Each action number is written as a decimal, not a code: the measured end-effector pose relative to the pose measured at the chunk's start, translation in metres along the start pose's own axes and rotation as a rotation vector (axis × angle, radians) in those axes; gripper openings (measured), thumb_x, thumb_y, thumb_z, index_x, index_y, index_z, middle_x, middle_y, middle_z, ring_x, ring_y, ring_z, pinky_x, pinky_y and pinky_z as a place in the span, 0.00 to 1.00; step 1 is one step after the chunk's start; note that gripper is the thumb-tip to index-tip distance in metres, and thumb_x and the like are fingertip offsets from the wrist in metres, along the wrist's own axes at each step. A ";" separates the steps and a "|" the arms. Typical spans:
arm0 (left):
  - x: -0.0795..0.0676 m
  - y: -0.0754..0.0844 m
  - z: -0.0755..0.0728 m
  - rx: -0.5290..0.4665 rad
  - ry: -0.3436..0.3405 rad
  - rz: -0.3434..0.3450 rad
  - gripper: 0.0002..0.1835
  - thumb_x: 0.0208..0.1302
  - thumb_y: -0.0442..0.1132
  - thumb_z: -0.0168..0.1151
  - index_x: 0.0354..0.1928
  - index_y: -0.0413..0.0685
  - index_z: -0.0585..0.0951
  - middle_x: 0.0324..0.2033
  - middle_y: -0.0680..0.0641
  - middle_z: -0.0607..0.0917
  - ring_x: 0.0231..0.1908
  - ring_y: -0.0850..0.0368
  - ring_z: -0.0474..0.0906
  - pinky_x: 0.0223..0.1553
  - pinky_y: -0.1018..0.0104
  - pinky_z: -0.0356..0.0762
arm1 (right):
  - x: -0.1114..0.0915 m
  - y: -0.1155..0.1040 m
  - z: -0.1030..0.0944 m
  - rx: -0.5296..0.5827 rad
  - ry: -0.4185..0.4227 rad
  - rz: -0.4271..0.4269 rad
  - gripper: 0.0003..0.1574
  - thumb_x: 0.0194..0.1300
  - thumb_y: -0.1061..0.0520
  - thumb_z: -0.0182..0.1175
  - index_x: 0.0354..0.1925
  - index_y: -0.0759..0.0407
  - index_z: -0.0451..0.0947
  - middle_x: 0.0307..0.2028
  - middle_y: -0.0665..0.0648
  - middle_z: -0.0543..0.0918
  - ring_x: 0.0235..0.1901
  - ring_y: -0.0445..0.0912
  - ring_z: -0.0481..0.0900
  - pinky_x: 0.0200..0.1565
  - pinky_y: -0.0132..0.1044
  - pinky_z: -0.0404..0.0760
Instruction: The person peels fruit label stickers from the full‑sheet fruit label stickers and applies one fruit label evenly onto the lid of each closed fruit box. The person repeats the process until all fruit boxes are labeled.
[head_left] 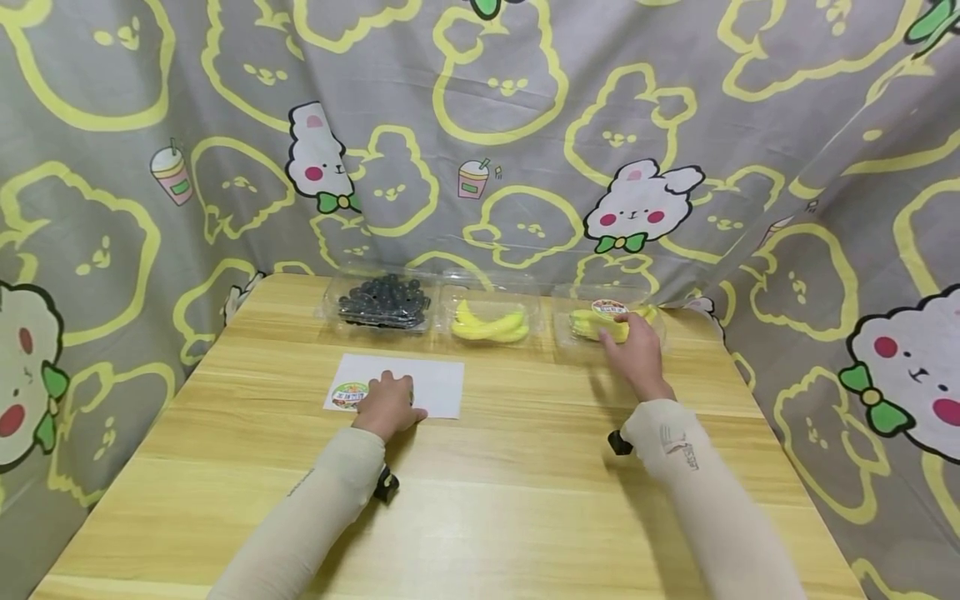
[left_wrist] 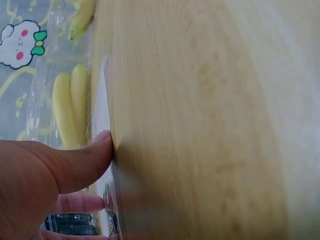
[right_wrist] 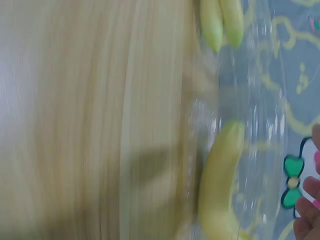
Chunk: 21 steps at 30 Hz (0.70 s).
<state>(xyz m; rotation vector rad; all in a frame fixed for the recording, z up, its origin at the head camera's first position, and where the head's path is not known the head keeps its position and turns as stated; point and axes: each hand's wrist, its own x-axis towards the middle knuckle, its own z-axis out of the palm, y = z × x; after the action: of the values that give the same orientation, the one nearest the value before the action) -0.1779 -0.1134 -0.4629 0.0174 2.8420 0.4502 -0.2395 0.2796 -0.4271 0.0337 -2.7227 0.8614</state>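
Note:
My left hand (head_left: 388,406) rests on a white sheet (head_left: 438,387) lying on the table. Its thumb (left_wrist: 92,157) stretches along the sheet's near edge, and the fingers cover part of the paper. Left of that hand, a round printed sticker (head_left: 349,395) shows on the sheet. At the far right, my right hand (head_left: 637,350) reaches over a clear plastic box of bananas (head_left: 585,325). Another round sticker (head_left: 610,307) appears over this box, right at the fingertips. In the right wrist view, fingertips (right_wrist: 307,212) enter at the right edge, above the lid; the sticker is out of sight there.
A clear box of dark grapes (head_left: 382,302) stands at the back left. Between it and the right box is another clear box holding bananas (head_left: 487,323). A patterned grey curtain (head_left: 517,100) hangs behind and on both sides of the wooden table (head_left: 510,500).

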 end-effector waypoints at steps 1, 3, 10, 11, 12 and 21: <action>0.000 0.000 0.000 0.000 -0.001 -0.002 0.22 0.58 0.54 0.70 0.45 0.46 0.78 0.49 0.33 0.71 0.49 0.32 0.68 0.35 0.36 0.74 | -0.002 -0.004 0.003 0.015 0.012 -0.013 0.29 0.70 0.48 0.57 0.58 0.69 0.69 0.57 0.72 0.72 0.59 0.67 0.67 0.58 0.61 0.64; 0.000 0.000 0.001 -0.002 -0.006 -0.003 0.23 0.58 0.54 0.69 0.47 0.45 0.78 0.50 0.32 0.70 0.50 0.32 0.68 0.36 0.35 0.74 | -0.008 -0.013 0.011 0.032 0.038 -0.046 0.27 0.70 0.50 0.58 0.57 0.69 0.70 0.56 0.71 0.74 0.57 0.66 0.69 0.57 0.60 0.66; -0.001 0.002 0.005 0.000 -0.016 -0.010 0.25 0.58 0.54 0.69 0.51 0.45 0.78 0.52 0.32 0.70 0.51 0.31 0.67 0.37 0.33 0.74 | -0.026 -0.042 0.046 0.190 0.053 -0.116 0.23 0.67 0.54 0.61 0.53 0.69 0.73 0.49 0.67 0.79 0.52 0.61 0.75 0.53 0.56 0.72; 0.000 0.002 0.005 0.002 -0.016 -0.011 0.26 0.58 0.54 0.69 0.51 0.45 0.78 0.51 0.32 0.70 0.51 0.31 0.68 0.37 0.33 0.73 | -0.027 -0.045 0.052 0.222 0.051 -0.117 0.22 0.67 0.54 0.61 0.52 0.69 0.73 0.48 0.66 0.80 0.51 0.60 0.76 0.52 0.54 0.73; 0.000 0.003 0.006 0.004 -0.016 -0.011 0.26 0.58 0.54 0.69 0.52 0.45 0.78 0.52 0.32 0.70 0.51 0.31 0.67 0.37 0.33 0.73 | -0.028 -0.048 0.058 0.254 0.047 -0.111 0.21 0.67 0.54 0.60 0.51 0.69 0.73 0.47 0.65 0.80 0.50 0.59 0.77 0.52 0.53 0.74; 0.001 0.001 0.004 0.003 0.005 -0.020 0.28 0.58 0.54 0.69 0.54 0.44 0.77 0.51 0.32 0.70 0.51 0.31 0.67 0.39 0.31 0.72 | -0.030 -0.077 0.106 0.506 -0.056 0.045 0.13 0.70 0.54 0.58 0.42 0.65 0.76 0.37 0.63 0.82 0.38 0.53 0.80 0.43 0.46 0.79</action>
<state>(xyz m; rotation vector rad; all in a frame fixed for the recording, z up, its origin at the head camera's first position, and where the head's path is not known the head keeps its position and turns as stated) -0.1781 -0.1110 -0.4666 -0.0116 2.8450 0.4428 -0.2304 0.1543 -0.4750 0.1014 -2.4871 1.5586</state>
